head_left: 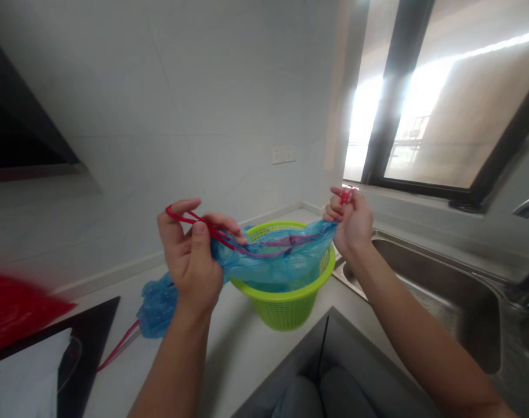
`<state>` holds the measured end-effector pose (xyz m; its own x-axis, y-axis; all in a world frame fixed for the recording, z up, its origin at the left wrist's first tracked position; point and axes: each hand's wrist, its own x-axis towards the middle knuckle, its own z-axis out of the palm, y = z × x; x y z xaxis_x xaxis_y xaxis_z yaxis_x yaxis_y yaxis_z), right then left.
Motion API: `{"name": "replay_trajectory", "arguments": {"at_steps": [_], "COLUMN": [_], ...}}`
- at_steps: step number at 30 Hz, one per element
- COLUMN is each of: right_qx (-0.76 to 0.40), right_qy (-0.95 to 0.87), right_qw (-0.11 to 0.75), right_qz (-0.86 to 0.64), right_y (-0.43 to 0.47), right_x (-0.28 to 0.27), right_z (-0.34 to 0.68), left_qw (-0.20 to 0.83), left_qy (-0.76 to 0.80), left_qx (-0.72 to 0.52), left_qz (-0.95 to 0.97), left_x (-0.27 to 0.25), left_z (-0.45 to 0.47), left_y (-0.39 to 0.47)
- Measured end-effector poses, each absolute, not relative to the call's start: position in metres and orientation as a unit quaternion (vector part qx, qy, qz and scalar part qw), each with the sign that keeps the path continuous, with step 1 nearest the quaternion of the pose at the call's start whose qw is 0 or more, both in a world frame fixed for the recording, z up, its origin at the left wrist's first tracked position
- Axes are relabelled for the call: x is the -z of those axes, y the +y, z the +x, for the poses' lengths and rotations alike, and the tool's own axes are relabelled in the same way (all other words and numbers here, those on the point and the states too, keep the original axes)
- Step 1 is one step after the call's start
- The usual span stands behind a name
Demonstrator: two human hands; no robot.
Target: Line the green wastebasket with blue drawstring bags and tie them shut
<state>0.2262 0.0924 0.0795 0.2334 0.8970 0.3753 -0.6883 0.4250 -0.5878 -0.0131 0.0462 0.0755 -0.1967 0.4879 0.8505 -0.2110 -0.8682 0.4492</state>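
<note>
A translucent blue drawstring garbage bag (273, 264) is stretched between my hands, its lower part down inside a lime-green plastic basket (286, 310). My left hand (192, 255) is closed on the bag's left end, a red drawstring loop hooked round the index finger. At the other end my right hand (349, 220) grips the bag's edge, with red cord wound about its fingers. The bag's mouth looks gathered nearly flat, the drawstring showing through its hem. The basket stands upright on the white countertop (234, 354).
Left of the basket lies another crumpled blue bag (158, 305) with red string. A black cooktop (94, 331) carries a white paper (27, 377); a blurred red bag (21, 310) is above it. On the right is a steel sink (438, 290). A tiled wall (203, 116) rises behind.
</note>
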Motion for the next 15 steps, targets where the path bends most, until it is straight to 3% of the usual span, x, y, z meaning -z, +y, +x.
{"name": "replay_trajectory", "arguments": {"at_steps": [4,11,15], "right_qx": [-0.542,-0.377,-0.394], "right_qy": [-0.421,-0.65,-0.69], "right_qw": [0.704,0.602,0.55], "right_qz": [-0.182,-0.27,-0.258], "right_y": [0.087,0.071,0.061], "right_x": [-0.085,-0.096,-0.09], "right_z": [0.209,0.182,0.175], "left_qw": [0.213,0.221,0.217], "left_qy": [0.171,0.257,0.269], "left_qx": [-0.723,-0.569,-0.503], "left_qz": [0.634,0.749,0.792], "left_x": [-0.075,-0.085,-0.094], "left_z": [-0.002,0.021,0.024], "left_y": [0.044,0.048,0.043]}}
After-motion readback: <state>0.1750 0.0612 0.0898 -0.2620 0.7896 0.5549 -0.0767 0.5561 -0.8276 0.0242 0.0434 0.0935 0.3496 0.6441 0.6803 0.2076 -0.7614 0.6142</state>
